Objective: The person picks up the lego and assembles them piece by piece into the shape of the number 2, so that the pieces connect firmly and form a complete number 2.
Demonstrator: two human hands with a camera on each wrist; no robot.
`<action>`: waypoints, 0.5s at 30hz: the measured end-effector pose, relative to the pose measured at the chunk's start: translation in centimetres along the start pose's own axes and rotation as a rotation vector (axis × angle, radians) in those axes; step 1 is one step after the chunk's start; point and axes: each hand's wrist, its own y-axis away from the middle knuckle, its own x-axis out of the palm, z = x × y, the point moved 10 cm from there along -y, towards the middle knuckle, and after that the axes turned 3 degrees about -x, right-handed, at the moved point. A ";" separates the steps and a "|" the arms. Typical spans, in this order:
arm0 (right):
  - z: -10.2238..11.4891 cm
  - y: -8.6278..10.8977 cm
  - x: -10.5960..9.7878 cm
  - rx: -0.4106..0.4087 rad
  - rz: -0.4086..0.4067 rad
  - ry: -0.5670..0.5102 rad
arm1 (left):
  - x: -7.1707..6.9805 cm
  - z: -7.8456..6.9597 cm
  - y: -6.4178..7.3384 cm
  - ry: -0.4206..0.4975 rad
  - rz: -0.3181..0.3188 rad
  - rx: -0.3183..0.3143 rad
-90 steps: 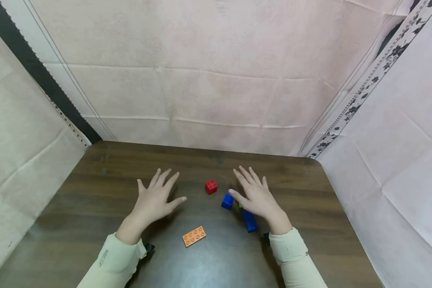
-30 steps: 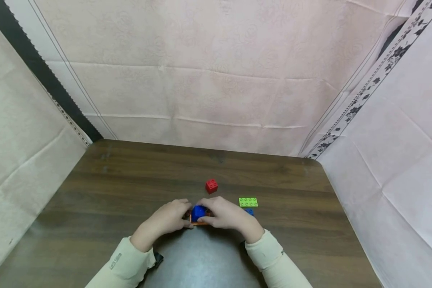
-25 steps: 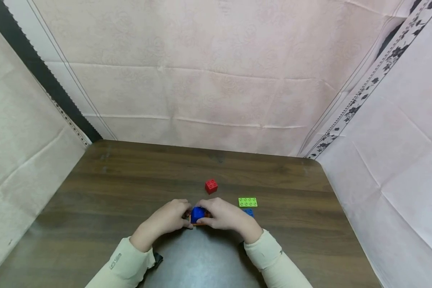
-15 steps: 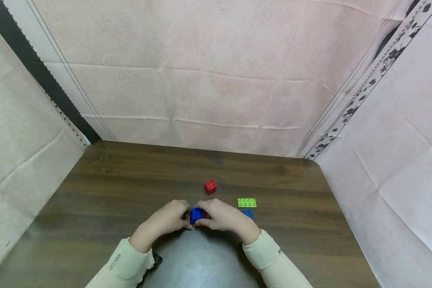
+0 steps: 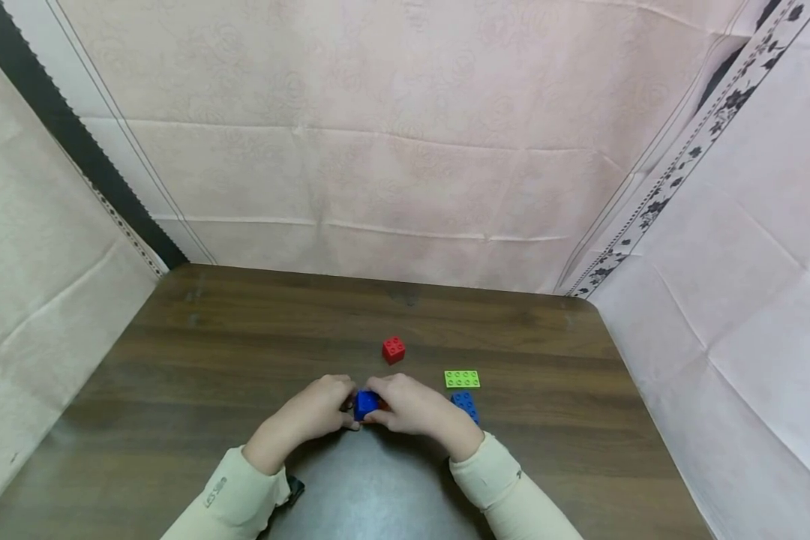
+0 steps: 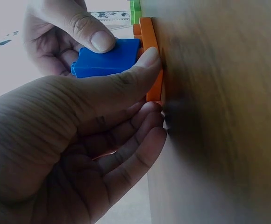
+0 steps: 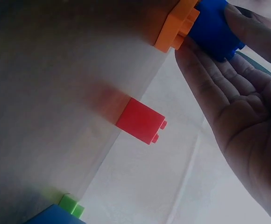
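In the left wrist view, my left hand point(image 5: 310, 409) holds one end of a flat orange brick point(image 6: 149, 35) on the table, thumb on one side and fingers on the other. From the opposite side, my right hand point(image 5: 415, 405) pinches a small blue brick point(image 6: 107, 58) between thumb and fingers. That blue brick stands against the studs of the orange one; a bit of orange shows at the joint, and I cannot tell whether it is fully pressed down. From the head view, the hands cover most of the orange brick.
Farther back on the wooden table point(image 5: 256, 315) stands a red brick point(image 5: 394, 350). A flat lime green brick point(image 5: 462, 379) lies to the right, with a longer blue brick point(image 5: 465, 406) just nearer. Pale cloth point(image 5: 351, 150) hangs behind and at both sides.
Three seconds ago both hands were spread apart. They have come together, the small blue brick has moved left onto the orange one, and the orange one farther back. The last second shows only slight shifts.
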 end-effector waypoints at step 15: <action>-0.3 -0.5 0.5 0.129 0.021 0.033 | 0.1 0.1 -0.1 0.007 0.001 -0.023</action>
